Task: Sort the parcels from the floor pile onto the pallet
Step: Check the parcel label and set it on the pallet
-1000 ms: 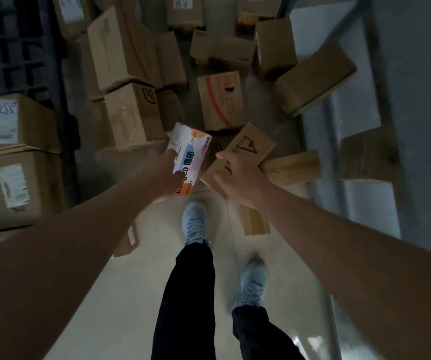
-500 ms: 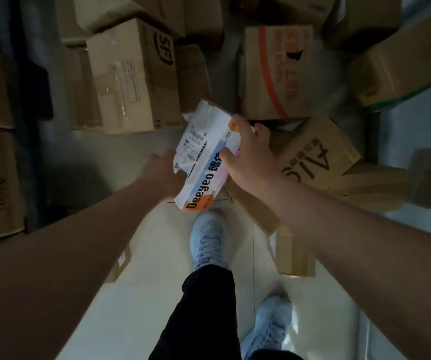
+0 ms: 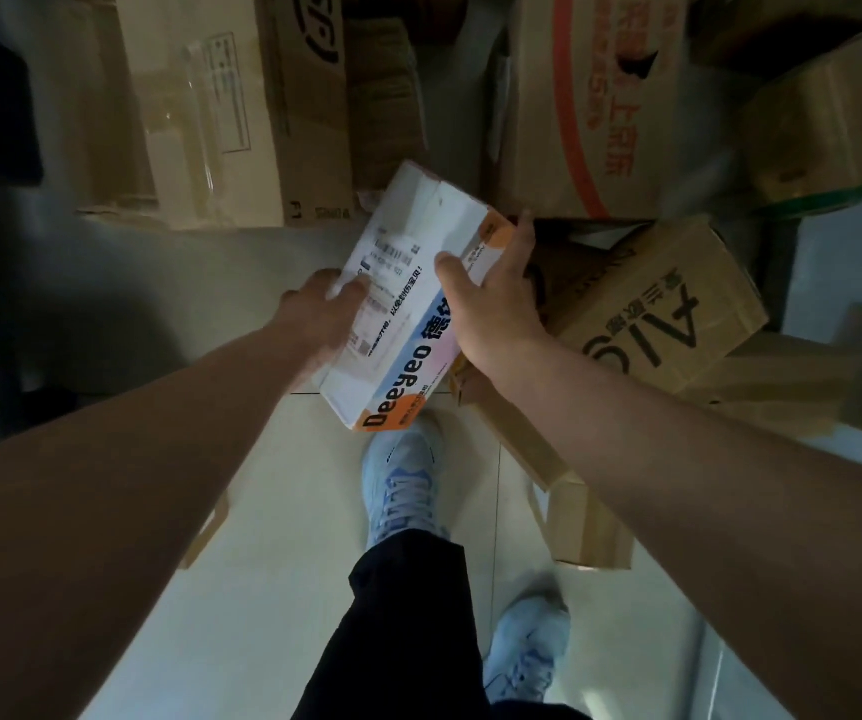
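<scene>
Cardboard is everywhere at the top of my view, and I go from left to right. At the far left edge I see a dark shape that I cannot identify. Next comes the SF carton [image 3: 241,106], large and brown, lying on the pale floor [image 3: 272,511]. My left hand [image 3: 314,324] grips the left long edge of the white parcel [image 3: 408,314], with the thumb pressed on the shipping label and the other fingers hidden under the parcel. The parcel is held in the air above the floor, between both hands, in front of the pile. Its long axis runs diagonal, from the near end with the word "Deeyeo" at lower left up to the far end at upper right, and the printed face looks up at me. My right hand [image 3: 491,304] grips the right long edge, thumb on the top face and fingers curled around the side.

Behind it stands the red-printed carton [image 3: 600,106], and right of my hand lies the AIC carton [image 3: 668,309], tilted. I count one white parcel and at least six brown cartons; some at the edges are cut off, so the number is not sure. Two light blue shoes [image 3: 402,485] stand on the floor below.

Open floor is between the SF carton and my feet, on the lower left; the right side is crowded, with a flat carton [image 3: 584,522] just beside the front shoe
</scene>
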Action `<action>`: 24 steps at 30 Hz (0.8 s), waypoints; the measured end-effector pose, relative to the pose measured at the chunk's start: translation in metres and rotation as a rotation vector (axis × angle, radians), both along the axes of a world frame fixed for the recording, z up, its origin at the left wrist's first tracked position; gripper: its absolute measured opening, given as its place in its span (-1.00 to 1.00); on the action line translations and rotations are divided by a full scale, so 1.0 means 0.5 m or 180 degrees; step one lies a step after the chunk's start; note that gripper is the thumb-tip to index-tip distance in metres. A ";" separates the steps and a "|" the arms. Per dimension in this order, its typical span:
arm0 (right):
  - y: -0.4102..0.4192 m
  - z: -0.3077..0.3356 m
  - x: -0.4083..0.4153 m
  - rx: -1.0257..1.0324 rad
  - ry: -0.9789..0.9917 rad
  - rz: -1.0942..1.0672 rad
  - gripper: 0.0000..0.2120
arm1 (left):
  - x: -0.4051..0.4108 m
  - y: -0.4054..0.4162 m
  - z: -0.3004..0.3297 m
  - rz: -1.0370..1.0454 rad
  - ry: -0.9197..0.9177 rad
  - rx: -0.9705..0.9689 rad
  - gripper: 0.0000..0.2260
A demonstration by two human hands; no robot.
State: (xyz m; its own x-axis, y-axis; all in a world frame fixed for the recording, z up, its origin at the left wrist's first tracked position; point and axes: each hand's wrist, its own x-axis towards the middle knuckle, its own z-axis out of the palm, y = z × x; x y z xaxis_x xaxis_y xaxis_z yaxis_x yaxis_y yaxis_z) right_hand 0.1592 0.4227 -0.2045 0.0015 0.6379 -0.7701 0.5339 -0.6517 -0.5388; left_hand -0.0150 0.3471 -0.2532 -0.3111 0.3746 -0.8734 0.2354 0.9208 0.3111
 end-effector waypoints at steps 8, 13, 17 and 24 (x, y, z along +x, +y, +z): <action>-0.034 0.144 0.020 0.0004 0.0181 -0.0255 -0.27 | -0.001 -0.011 0.181 0.0197 0.0090 0.0088 -0.59; -0.068 0.307 0.022 0.0119 0.0738 -0.0159 -0.40 | 0.004 -0.032 0.361 0.0373 0.0175 0.0392 -0.56; -0.116 0.449 0.023 0.0201 0.1195 0.0102 -0.39 | 0.007 -0.065 0.528 0.0418 0.0258 0.0673 -0.60; -0.185 0.772 0.031 0.0381 0.1430 0.0661 -0.32 | 0.013 -0.156 0.879 0.0490 0.0541 0.1251 -0.71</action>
